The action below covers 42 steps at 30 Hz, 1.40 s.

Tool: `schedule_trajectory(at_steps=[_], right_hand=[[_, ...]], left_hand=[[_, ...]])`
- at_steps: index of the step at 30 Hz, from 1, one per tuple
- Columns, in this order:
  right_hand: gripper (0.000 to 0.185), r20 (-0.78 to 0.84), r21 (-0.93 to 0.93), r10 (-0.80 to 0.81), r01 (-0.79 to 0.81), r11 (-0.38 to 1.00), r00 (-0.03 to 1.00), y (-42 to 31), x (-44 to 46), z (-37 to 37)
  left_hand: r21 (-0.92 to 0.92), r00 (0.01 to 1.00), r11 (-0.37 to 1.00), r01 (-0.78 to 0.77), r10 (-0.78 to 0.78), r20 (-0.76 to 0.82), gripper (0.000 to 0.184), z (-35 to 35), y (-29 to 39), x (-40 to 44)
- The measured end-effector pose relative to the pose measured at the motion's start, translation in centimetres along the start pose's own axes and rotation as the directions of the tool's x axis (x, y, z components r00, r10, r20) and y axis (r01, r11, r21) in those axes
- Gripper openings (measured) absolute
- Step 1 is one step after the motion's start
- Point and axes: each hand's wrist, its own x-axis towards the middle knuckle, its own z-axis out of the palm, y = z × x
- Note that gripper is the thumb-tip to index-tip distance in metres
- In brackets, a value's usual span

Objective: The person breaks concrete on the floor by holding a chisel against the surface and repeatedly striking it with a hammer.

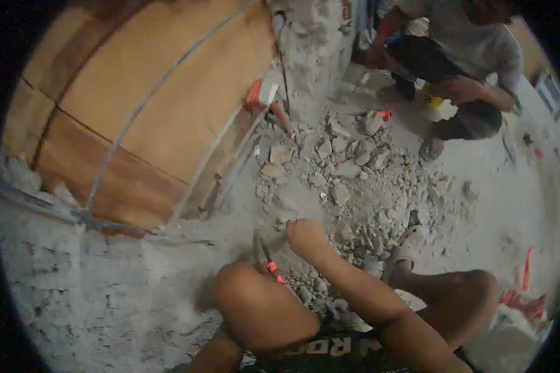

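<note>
My right hand (306, 239) is curled closed over the dusty floor, just left of the rubble. What it holds, if anything, is hidden by the fingers. Just left of it, beside my bent knee (242, 292), is a pointed tool with a narrow grey blade (259, 246) and an orange-red handle (274, 270). I cannot tell whether anything supports that tool. My left hand does not show; part of a limb at the bottom edge runs behind the knee.
Broken rubble (348, 165) spreads across the middle. A large wooden panel (137, 105) stands at left, with a red-and-white box (262, 94) on its edge. Another person (466, 68) squats at upper right, near something yellow (435, 101). A red-and-white bag (522, 304) lies at lower right.
</note>
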Motion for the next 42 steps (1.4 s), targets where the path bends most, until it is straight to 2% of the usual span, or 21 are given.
schedule_trajectory(at_steps=[4,8,10,14,17,19,20,21,22,23,25,26,28,29,31,33,35,37,39,41,42], right_hand=[[0.017,-0.195,0.122,0.048,-0.024,0.992,0.98,0.8,-2.2,1.7],[0.016,-0.15,0.053,-0.111,0.12,0.991,0.983,2.2,-4.4,1.1],[0.015,-0.187,0.101,0.01,0.009,0.995,0.982,2.4,-5.4,1.7],[0.016,-0.089,0.095,0.011,-0.002,0.995,0.996,3.0,-7.9,1.9],[0.017,-0.135,0.136,0.056,-0.037,0.99,0.989,4.1,-9.5,3.7],[0.026,-0.021,0.075,0.036,-0.034,0.997,0.999,5.6,-9.7,5.6],[0.026,-0.018,0.066,0.024,-0.023,0.998,1.0,6.4,-10.3,6.3],[0.039,-0.038,0.183,0.002,0.005,0.983,0.999,7.3,-11.1,7.0],[0.055,-0.062,0.297,-0.02,0.038,0.954,0.998,8.0,-11.7,7.4],[0.055,-0.066,0.289,-0.034,0.052,0.956,0.997,8.5,-12.1,7.7],[0.082,0.192,0.135,-0.043,0.017,0.991,0.981,8.9,-12.4,8.2],[0.082,0.19,0.131,-0.06,0.036,0.991,0.98,9.0,-12.6,8.1],[0.09,0.237,0.166,-0.018,-0.023,0.986,0.971,8.7,-13.0,7.9],[0.09,0.237,0.168,-0.025,-0.016,0.986,0.971,8.7,-12.8,8.1],[0.089,0.335,0.132,0.048,-0.097,0.986,0.941,8.9,-11.9,8.7],[0.088,0.311,0.122,0.003,-0.043,0.992,0.951,8.6,-12.0,6.9],[0.087,0.288,0.107,-0.042,0.011,0.994,0.957,8.3,-12.2,6.1],[0.084,0.192,0.085,-0.058,0.043,0.995,0.98,8.3,-12.4,6.4],[0.081,0.279,0.133,-0.013,-0.025,0.991,0.96,7.7,-13.3,4.8],[0.078,0.363,0.164,0.032,-0.098,0.982,0.931,7.8,-13.7,4.8],[0.075,0.301,0.165,-0.052,0.002,0.986,0.952,8.5,-13.4,6.9]], left_hand=[[0.109,0.999,0.993,-0.036,0.036,0.002,0.052,-5.1,2.6,-2.0],[0.214,0.999,0.976,-0.041,0.043,-0.006,0.053,-10.6,4.7,-6.3],[0.255,0.999,0.966,-0.046,0.048,-0.002,0.054,-12.2,5.3,-8.8],[0.346,0.998,0.937,-0.057,0.059,0.005,0.055,-14.7,5.3,-13.6],[0.596,0.966,0.762,-0.254,0.231,0.117,0.056,-19.3,1.7,-15.2],[0.657,0.924,0.66,-0.365,0.341,0.17,0.056,-24.2,-1.2,-16.2],[0.414,0.989,0.899,-0.143,0.145,0.026,0.061,-21.8,6.9,-21.7],[0.082,0.991,0.994,0.07,-0.06,-0.121,0.066,-18.3,18.0,-28.7],[0.105,0.985,0.994,0.015,0.003,-0.17,0.066,-20.0,17.5,-29.0],[0.131,0.973,0.991,-0.037,0.066,-0.22,0.065,-21.9,16.9,-29.5],[0.132,0.943,0.988,-0.083,0.12,-0.31,0.061,-22.8,21.2,-33.4],[0.124,0.938,0.989,-0.08,0.117,-0.327,0.061,-23.0,23.0,-34.9],[-0.093,0.916,0.975,-0.2,0.153,-0.372,0.059,-22.8,26.3,-37.3],[-0.092,0.913,0.976,-0.199,0.151,-0.378,0.059,-22.2,28.2,-38.6],[-0.275,0.93,0.927,-0.255,0.157,-0.331,0.057,-20.0,31.9,-40.1],[-0.238,0.923,0.937,-0.254,0.161,-0.35,0.059,-17.9,34.3,-40.0],[0.047,0.961,0.98,-0.194,0.199,-0.193,0.065,-15.4,37.0,-39.2],[0.251,0.984,0.952,-0.174,0.16,0.074,0.068,-13.4,39.5,-37.3],[0.582,0.948,0.75,-0.315,0.217,0.233,0.066,-12.0,39.0,-32.1],[0.67,0.873,0.561,-0.487,0.277,0.402,0.06,-9.3,39.0,-28.3],[0.681,0.855,0.521,-0.515,0.256,0.451,0.055,-7.8,39.2,-27.1]])
